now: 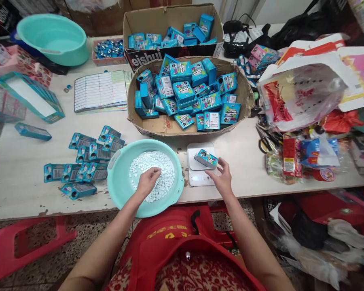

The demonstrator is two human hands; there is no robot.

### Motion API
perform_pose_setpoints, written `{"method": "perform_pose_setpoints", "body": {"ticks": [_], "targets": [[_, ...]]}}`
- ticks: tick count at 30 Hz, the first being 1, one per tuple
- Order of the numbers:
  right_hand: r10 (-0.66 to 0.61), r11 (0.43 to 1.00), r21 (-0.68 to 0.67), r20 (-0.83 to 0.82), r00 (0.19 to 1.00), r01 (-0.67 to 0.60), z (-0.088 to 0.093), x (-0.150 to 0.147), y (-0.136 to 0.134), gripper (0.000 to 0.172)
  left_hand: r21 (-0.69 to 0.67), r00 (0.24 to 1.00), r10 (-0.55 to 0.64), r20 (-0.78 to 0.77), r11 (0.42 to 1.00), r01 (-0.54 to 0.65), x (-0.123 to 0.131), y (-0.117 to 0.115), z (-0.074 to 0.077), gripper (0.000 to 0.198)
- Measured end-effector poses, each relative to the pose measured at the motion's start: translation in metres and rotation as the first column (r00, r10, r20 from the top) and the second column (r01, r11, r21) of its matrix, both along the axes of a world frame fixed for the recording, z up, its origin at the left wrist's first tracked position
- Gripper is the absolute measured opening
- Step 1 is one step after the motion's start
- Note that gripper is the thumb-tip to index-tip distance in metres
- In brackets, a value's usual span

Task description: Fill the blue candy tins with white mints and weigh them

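1. L hand (148, 182) hung over sweets (165, 178) in basin (115, 190), nr worktop (245, 161) front edge; couldn't tell grip.
2. R hand (221, 178) was spread by box (208, 157) on scale (195, 166).
3. Carton (153, 123) held blue boxes (182, 93), "CARAMELO MACIZO"; rear carton (197, 50) read "eishui".

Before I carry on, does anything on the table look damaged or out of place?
Yes: the table has chipped paint along its front edge, showing brown patches, and one blue box lies apart, left of the clustered boxes.

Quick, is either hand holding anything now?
Left hand: pinched shut over the white pieces; can't tell if holding any.
Right hand: open, beside the blue box on the scale.
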State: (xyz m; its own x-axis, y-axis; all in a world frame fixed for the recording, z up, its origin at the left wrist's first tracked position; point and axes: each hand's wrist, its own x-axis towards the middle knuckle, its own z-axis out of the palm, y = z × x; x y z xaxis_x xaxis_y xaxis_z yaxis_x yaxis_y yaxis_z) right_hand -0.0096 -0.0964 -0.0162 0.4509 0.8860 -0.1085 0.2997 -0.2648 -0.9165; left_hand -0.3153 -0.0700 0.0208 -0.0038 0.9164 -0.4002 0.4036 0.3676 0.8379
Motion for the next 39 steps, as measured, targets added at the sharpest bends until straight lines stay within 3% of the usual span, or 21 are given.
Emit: {"method": "perform_pose_setpoints", "body": {"ticks": [3,6,10,12,16,22,26,29,31,33,37,39], "targets": [[0.069,0.997,0.029,0.041,0.997,-0.070,0.007,-0.009,0.024,0.043,-0.096,0.915,0.245,0.320,0.969,-0.226,0.026,0.008,0.010,0.038],[0.207,0.964,0.124,0.202,0.957,-0.235,0.043,-0.021,0.033,0.030,-0.177,0.728,0.416,0.545,0.906,-0.385,0.048,0.021,0.028,0.042],[0.351,0.870,0.224,0.346,0.870,-0.440,0.109,-0.049,0.028,0.023,-0.313,0.476,0.495,0.727,0.856,-0.412,0.058,0.036,0.058,0.044],[0.409,0.823,0.238,0.380,0.829,-0.515,0.129,-0.067,0.024,0.024,-0.360,0.360,0.509,0.782,0.840,-0.406,0.055,0.039,0.069,0.049],[0.560,0.727,0.187,0.395,0.729,-0.660,0.134,-0.095,0.021,0.022,-0.492,0.199,0.608,0.769,0.761,-0.423,0.044,0.035,0.073,0.038],[0.582,0.724,0.177,0.363,0.728,-0.667,0.123,-0.107,0.016,0.024,-0.607,0.051,0.702,0.710,0.647,-0.462,0.031,0.022,0.067,0.030],[0.593,0.748,0.148,0.288,0.752,-0.647,0.113,-0.109,0.014,0.023,-0.622,0.050,0.730,0.682,0.615,-0.485,0.027,0.021,0.073,0.023],[0.586,0.772,0.160,0.197,0.786,-0.616,0.106,-0.110,0.014,0.025,-0.566,0.069,0.685,0.725,0.649,-0.508,0.022,0.020,0.077,0.007],[0.579,0.783,0.173,0.151,0.801,-0.598,0.104,-0.112,0.013,0.026,-0.498,0.110,0.631,0.768,0.696,-0.518,0.019,0.018,0.081,0.009],[0.569,0.790,0.181,0.140,0.810,-0.586,0.102,-0.116,0.013,0.026,-0.371,0.209,0.551,0.808,0.750,-0.547,0.017,0.015,0.084,0.013],[0.528,0.823,0.206,0.067,0.846,-0.530,0.096,-0.127,0.011,0.027,0.025,0.560,0.379,0.736,0.812,-0.583,0.020,0.011,0.090,0.006],[0.514,0.838,0.217,-0.005,0.858,-0.501,0.091,-0.132,0.010,0.027,0.138,0.658,0.322,0.681,0.825,-0.547,0.021,0.011,0.093,0.010]]}}
